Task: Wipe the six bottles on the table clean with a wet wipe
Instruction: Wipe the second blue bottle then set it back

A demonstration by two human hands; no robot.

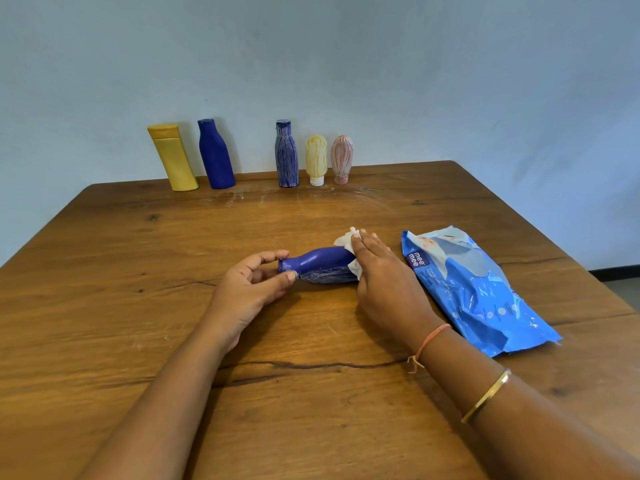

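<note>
A blue bottle (320,263) lies on its side mid-table, its upper side plain blue, its lower side streaked white. My left hand (249,289) pinches its neck end. My right hand (384,271) presses a white wet wipe (346,242) around the bottle's base end. Along the far edge stand a yellow bottle (173,157), a clean blue bottle (216,154), a white-streaked blue bottle (286,154), a streaked pale yellow tube (316,159) and a streaked pink tube (341,158).
A blue wet-wipe pack (474,289) lies flat just right of my right hand. The wooden table (138,254) has a long crack near me and white smears by the standing bottles. A pale wall rises behind.
</note>
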